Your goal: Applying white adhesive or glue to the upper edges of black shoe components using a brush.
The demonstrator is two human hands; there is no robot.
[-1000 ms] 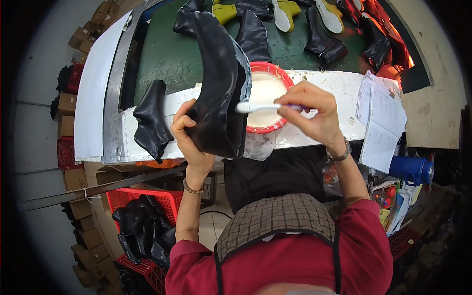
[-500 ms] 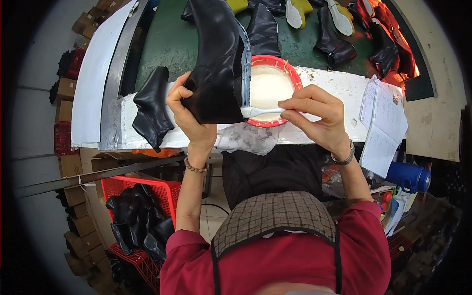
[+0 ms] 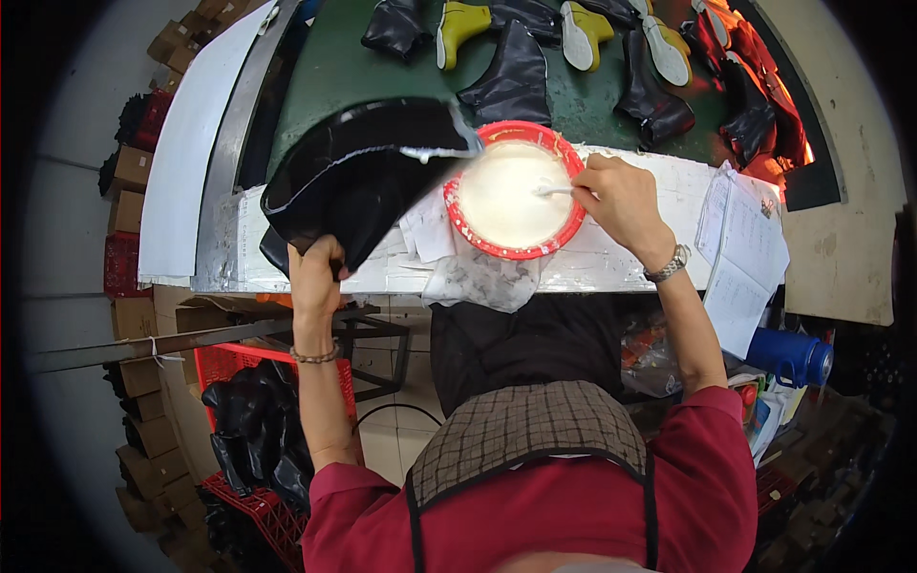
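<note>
A black leather boot upper [image 3: 358, 177] hangs over the left of the white bench, gripped at its near edge by my left hand [image 3: 317, 272]. It is tilted and blurred by motion, with a white glue line along its edge. My right hand [image 3: 619, 205] is closed on a small white brush [image 3: 554, 191], whose tip reaches into the red bowl [image 3: 580, 224] of white glue [image 3: 511, 196]. The bowl stands on the bench's front strip. Mostly hidden beneath the held upper is another black piece.
Black boot uppers [image 3: 516, 76] and yellow shoe lasts [image 3: 463, 31] lie on the green surface [image 3: 583, 100] beyond. Written papers [image 3: 745, 248] and a blue jug [image 3: 791, 355] are at right. A red crate [image 3: 277, 353] of black uppers stands lower left.
My left hand has swung the boot upper left, away from the bowl, and turned it over sideways. The brush has left the upper's edge and now dips into the glue.
</note>
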